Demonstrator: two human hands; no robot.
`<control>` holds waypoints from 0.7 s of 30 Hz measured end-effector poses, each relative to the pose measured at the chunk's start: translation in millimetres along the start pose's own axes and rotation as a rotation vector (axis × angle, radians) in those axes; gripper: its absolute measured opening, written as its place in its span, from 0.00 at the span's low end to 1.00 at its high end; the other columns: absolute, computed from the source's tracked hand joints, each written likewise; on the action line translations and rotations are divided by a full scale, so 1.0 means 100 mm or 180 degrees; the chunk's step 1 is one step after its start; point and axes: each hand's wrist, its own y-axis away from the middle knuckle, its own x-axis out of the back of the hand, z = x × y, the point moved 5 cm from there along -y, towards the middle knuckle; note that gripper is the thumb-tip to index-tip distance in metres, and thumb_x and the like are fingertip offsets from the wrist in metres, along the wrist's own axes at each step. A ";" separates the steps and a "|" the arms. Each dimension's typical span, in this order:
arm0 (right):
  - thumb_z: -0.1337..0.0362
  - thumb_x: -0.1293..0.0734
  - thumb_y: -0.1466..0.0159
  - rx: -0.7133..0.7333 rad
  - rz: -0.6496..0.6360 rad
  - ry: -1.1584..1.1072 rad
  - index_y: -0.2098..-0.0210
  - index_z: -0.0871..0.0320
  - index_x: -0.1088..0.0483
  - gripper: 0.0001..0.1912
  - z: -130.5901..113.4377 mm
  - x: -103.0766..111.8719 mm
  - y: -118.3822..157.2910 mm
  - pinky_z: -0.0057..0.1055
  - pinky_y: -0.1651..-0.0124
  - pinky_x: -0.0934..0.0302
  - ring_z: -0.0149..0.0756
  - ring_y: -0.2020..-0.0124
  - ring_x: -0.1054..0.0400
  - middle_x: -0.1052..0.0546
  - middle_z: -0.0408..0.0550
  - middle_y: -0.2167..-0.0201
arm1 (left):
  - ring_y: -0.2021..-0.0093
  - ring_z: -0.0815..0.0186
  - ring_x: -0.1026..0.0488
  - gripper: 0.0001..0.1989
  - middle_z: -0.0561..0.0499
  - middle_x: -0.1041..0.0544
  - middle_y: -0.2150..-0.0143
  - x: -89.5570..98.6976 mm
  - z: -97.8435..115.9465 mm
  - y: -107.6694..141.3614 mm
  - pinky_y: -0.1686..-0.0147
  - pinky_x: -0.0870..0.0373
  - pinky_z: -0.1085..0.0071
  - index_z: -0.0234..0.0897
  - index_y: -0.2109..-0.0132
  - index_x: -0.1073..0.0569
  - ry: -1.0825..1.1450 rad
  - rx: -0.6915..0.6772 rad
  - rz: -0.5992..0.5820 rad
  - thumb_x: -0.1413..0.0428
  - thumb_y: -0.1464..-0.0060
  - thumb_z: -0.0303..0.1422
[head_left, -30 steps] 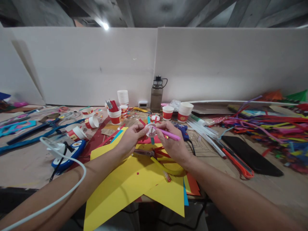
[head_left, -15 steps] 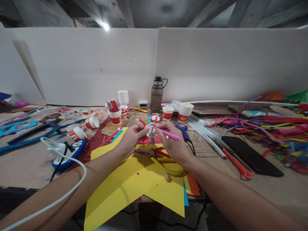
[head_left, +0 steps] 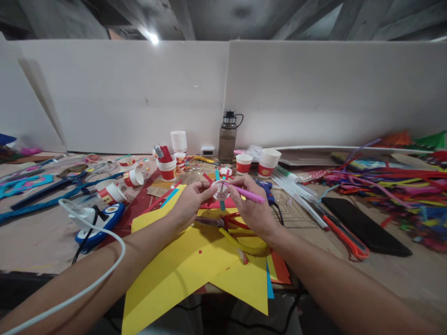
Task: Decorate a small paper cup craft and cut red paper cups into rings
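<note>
My left hand (head_left: 191, 199) pinches the left edge of a small round white piece (head_left: 221, 190) with red and teal strips sticking out around it. In my right hand (head_left: 252, 204) is a pink pen-like stick (head_left: 248, 195), its tip end at the right side of the round piece. Both hands are above yellow paper sheets (head_left: 174, 274). Just below them lie scissors or pliers with red handles (head_left: 234, 220), dark jaws to the left. A curved yellow strip (head_left: 240, 244) rests on the paper near my right wrist.
Paper cups (head_left: 268, 163), a cup with red strips (head_left: 166, 168) and a bottle (head_left: 227, 139) stand behind. At the right are a glue gun (head_left: 267, 191), an orange cutter (head_left: 345, 237), a black phone-like slab (head_left: 365, 226) and colourful strips (head_left: 398, 186). A white cable (head_left: 117, 260) crosses my left forearm.
The round piece and the pink stick have shifted very slightly to the right. Both hands keep nearly the same pose.
</note>
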 end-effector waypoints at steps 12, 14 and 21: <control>0.55 0.38 0.37 -0.0509 0.0394 -0.0829 0.57 0.54 0.32 0.12 0.13 0.08 -0.03 0.33 0.59 0.35 0.35 0.62 0.31 0.26 0.47 0.61 | 0.72 0.75 0.31 0.14 0.53 0.28 0.71 0.04 -0.04 -0.06 0.69 0.33 0.76 0.32 0.67 0.30 0.0811 0.0173 0.0080 0.35 0.58 0.36; 0.53 0.38 0.38 -0.0778 0.0286 -0.1042 0.57 0.54 0.33 0.14 0.22 0.03 -0.04 0.33 0.59 0.34 0.34 0.62 0.31 0.26 0.47 0.60 | 0.70 0.74 0.30 0.14 0.53 0.27 0.69 0.03 -0.05 -0.06 0.66 0.32 0.75 0.32 0.67 0.29 0.0935 0.0171 0.0070 0.35 0.58 0.34; 0.54 0.34 0.42 -0.0790 -0.0024 -0.1175 0.54 0.54 0.34 0.18 0.28 -0.09 -0.03 0.33 0.55 0.36 0.36 0.56 0.32 0.28 0.48 0.55 | 0.64 0.71 0.28 0.13 0.51 0.26 0.65 -0.01 -0.03 -0.04 0.59 0.31 0.73 0.33 0.66 0.28 0.1073 0.0090 -0.0171 0.35 0.57 0.34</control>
